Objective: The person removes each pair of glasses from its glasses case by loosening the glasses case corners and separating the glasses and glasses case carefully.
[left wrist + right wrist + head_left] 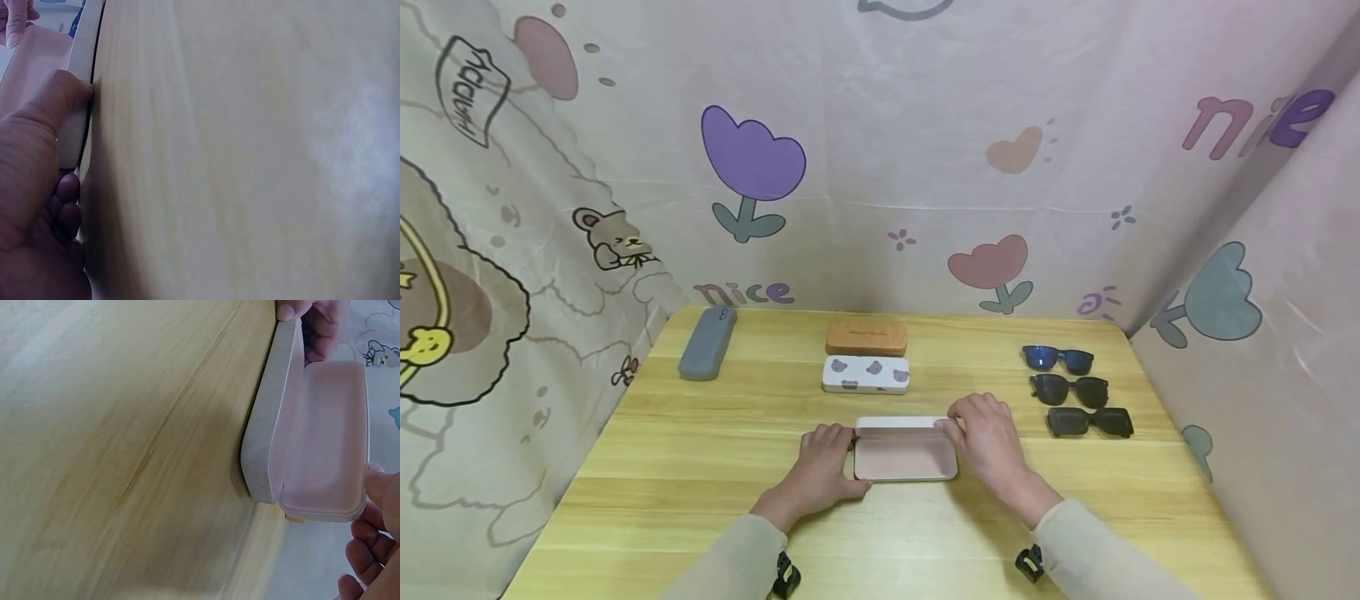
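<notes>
A pale glasses case (906,461) with a pink lining lies unfolded on the table in front of me, its lid (331,437) raised at the far side. My left hand (820,471) grips the left end of the base, with the thumb (65,90) over the near rim and the fingers at the end and back. At the lid's right corner, my right hand (992,442) pinches the edge between thumb and curled fingers. No glasses show inside the case.
Beyond the case sit a white bear-print case (865,375) and an orange-brown case (867,337). A grey-blue case (707,343) stands at the back left. To the right lie blue-lens sunglasses (1057,359), dark sunglasses (1070,389) and thick-framed sunglasses (1090,422). Printed curtains surround the wooden table (700,467).
</notes>
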Available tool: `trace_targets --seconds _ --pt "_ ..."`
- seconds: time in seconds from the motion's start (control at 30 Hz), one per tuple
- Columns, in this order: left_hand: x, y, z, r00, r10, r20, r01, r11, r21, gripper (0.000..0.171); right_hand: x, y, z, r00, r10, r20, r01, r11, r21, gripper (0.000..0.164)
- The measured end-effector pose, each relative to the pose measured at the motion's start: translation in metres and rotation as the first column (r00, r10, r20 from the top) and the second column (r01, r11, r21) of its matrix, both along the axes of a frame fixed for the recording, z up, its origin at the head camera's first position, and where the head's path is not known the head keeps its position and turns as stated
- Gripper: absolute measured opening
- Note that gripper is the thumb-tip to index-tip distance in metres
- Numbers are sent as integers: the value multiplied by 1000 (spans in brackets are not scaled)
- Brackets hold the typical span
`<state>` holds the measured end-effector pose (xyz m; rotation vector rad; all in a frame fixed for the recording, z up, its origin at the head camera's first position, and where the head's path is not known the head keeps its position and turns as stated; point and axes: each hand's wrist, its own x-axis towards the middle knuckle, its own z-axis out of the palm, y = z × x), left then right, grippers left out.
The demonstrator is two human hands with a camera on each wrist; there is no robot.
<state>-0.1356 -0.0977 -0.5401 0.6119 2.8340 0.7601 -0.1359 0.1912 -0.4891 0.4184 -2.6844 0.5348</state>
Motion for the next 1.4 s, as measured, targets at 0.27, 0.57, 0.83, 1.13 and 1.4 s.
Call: trace_targets --seconds 0.27,0.57,0.83,1.13,1.4 --pt "0 0 2 1000 0 -1 0 1000 -1 83 3 -1 -2 999 16 -32 -16 1000 -2 25" --pt "2 0 1 1000 -9 9 9 1000 -1 80 6 -2 -5 999 23 -34 -23 1000 -7 24" --pt "1 0 2 1000 -8 -4 8 1000 3 80 6 -1 -6 999 28 -40 -29 999 -21 24" --pt "1 0 3 1000 -13 7 13 1000 -7 84 11 0 -10 995 47 -84 -50 998 -28 26" --pt "0 -1 3 1000 -18 -4 18 1000 -11 79 19 2 -18 983 80 -166 -88 995 -37 30"
